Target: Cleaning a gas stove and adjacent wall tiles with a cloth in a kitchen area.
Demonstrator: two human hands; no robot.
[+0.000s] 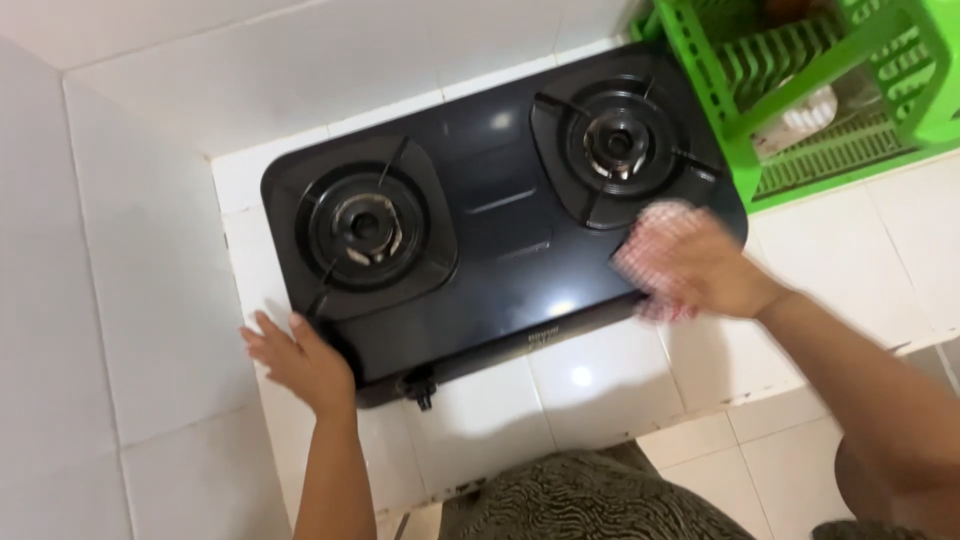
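- A glossy black two-burner gas stove with a glass top sits on a white tiled counter, set at a slant in the head view.
- The person's left hand rests on the stove's near left corner, fingers spread and open, palm against the edge; it grips nothing.
- The person's right hand lies on the stove's near right corner, just in front of the right burner. It presses a red-and-white checked cloth flat against the glass, fingers laid over it; the hand is blurred, so how tightly the fingers curl cannot be told.
- The cloth shows at the hand's fingertips and below the palm, touching the stove's top and its front edge.
- The left burner stands uncovered, well apart from both hands.
- A small black control knob juts from the stove's front edge, just right of the left hand.
- A bright green plastic dish rack stands just beyond the stove's right end.
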